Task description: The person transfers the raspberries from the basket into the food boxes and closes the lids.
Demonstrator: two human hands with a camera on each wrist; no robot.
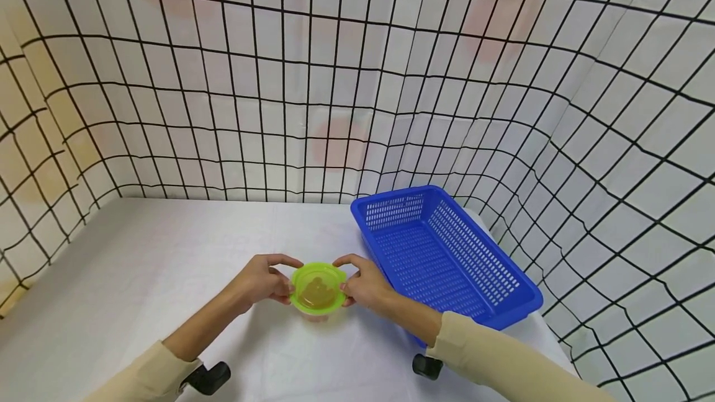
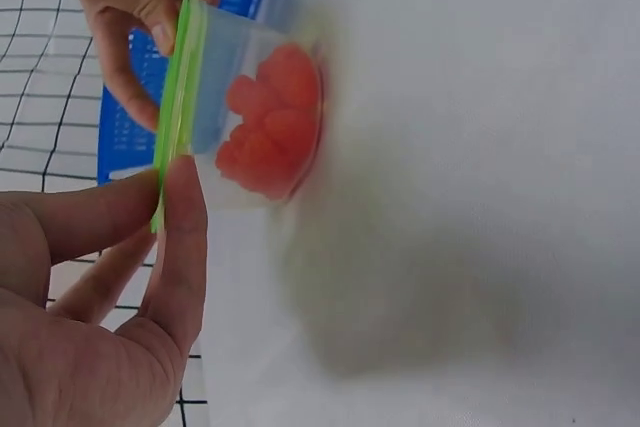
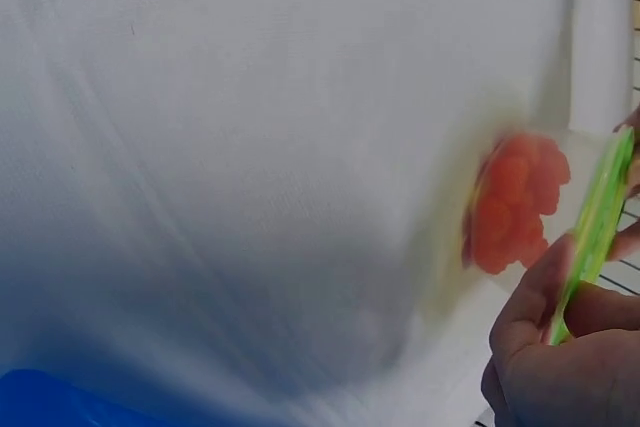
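A round clear plastic container (image 2: 235, 67) with a bright green lid (image 1: 318, 289) is between the two hands. Reddish-orange lumps (image 2: 272, 127) show through its wall, gathered at the bottom. The left hand (image 1: 265, 281) pinches the lid's rim from the left, thumb and fingers on either side of the edge. Opposite it, the right hand (image 1: 364, 283) pinches the rim on the right side, as the right wrist view also shows. The lid sits on the container's top. Whether the container's base touches the white cloth is hard to tell.
A blue perforated basket (image 1: 447, 253) stands at the right, just beyond the right hand and partly behind the right forearm. White cloth (image 1: 167, 253) covers the table. Black wire mesh (image 1: 335, 85) in front of pale sheeting walls the back and both sides.
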